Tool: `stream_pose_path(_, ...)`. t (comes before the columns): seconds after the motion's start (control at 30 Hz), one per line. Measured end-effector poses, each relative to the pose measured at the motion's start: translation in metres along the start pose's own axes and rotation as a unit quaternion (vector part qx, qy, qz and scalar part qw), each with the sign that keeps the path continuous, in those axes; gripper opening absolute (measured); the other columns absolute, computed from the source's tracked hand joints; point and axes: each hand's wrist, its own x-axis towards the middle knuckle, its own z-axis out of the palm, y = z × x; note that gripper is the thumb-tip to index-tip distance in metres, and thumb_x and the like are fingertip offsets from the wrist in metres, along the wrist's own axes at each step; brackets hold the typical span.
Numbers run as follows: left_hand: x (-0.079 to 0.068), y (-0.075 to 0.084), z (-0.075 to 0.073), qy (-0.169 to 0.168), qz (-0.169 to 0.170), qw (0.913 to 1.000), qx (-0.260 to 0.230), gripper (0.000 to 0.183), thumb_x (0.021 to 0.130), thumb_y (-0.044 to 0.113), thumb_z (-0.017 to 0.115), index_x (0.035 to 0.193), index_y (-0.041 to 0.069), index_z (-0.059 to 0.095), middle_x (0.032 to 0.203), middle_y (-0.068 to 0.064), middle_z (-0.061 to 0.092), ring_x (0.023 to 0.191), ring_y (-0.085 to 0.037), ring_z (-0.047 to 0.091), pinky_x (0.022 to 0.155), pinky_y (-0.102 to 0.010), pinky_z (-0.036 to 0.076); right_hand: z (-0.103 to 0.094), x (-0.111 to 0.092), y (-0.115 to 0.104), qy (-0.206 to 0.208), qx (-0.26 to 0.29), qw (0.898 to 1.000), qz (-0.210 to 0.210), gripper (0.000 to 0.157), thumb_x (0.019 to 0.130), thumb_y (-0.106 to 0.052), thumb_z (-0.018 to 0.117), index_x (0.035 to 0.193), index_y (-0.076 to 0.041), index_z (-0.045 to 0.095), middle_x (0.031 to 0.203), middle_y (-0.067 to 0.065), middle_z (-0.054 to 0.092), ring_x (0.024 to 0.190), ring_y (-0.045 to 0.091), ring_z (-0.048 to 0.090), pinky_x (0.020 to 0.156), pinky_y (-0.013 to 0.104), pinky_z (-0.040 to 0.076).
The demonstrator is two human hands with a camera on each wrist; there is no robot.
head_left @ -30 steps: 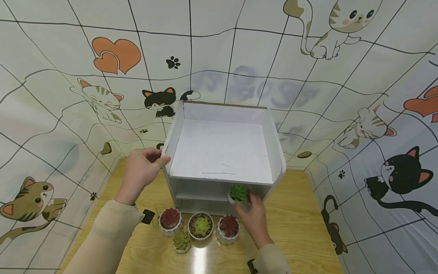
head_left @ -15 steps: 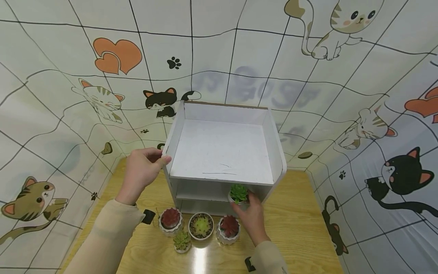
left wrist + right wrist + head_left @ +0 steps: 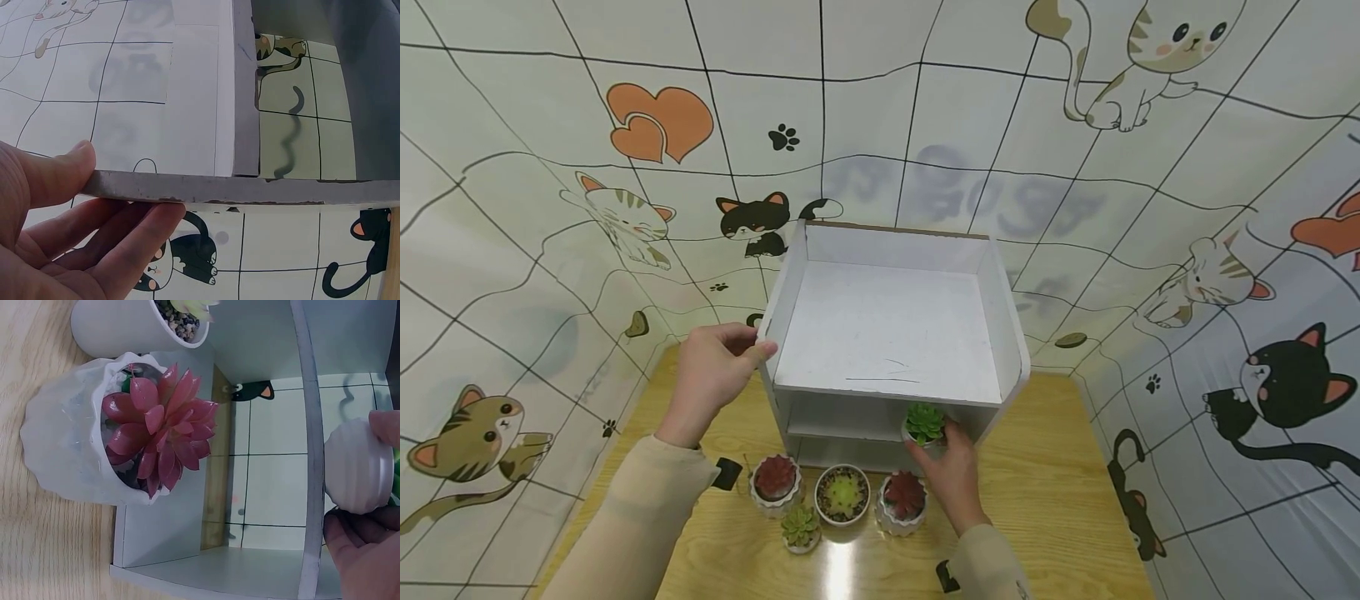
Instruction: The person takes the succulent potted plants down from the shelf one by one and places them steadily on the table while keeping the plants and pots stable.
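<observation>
My left hand [image 3: 711, 379] pinches the left side panel of a white wooden shelf unit [image 3: 887, 325]. In the left wrist view the thumb lies on one face of that panel [image 3: 250, 190] and the fingers on the other. A small potted green succulent [image 3: 924, 423] is held in my right hand [image 3: 953, 479], near the right end of the middle shelf. Seen from the right wrist, its white ribbed pot [image 3: 357, 467] is at the shelf board [image 3: 310, 456], thumb on one side and fingers on the other. The pot's far side is hidden.
Before the unit stand a left red succulent [image 3: 775, 481], a yellow-green one [image 3: 842, 496], a small light green one [image 3: 801, 528] and a right red one [image 3: 902, 498], all in white pots. The wooden table [image 3: 1037, 500] meets cat-patterned fabric walls [image 3: 880, 108].
My right forearm has shifted slightly to the left. Both hands keep their grips, and the potted succulent stays at the middle shelf.
</observation>
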Motion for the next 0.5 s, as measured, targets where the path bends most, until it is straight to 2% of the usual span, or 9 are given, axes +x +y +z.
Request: stream_pose_path(0.5, -0.0004, -0.0001, 0.0001, -0.002, -0.005, 1.0, -0.006, 0.032, 0.095, 0.02, 0.076, 0.115, -0.005, 0.075, 0.102, -0.021, 0.076, 0.091, -0.032, 0.068, 0.068, -0.032, 0.049, -0.0006, -0.001, 0.0019, 0.003, 0.003, 1.0, 0.002, 0.056, 0.083, -0.015, 0.085, 0.126, 0.011, 0.061, 0.118, 0.027, 0.067, 0.112, 0.044, 0.065, 0.097, 0.058, 0.053)
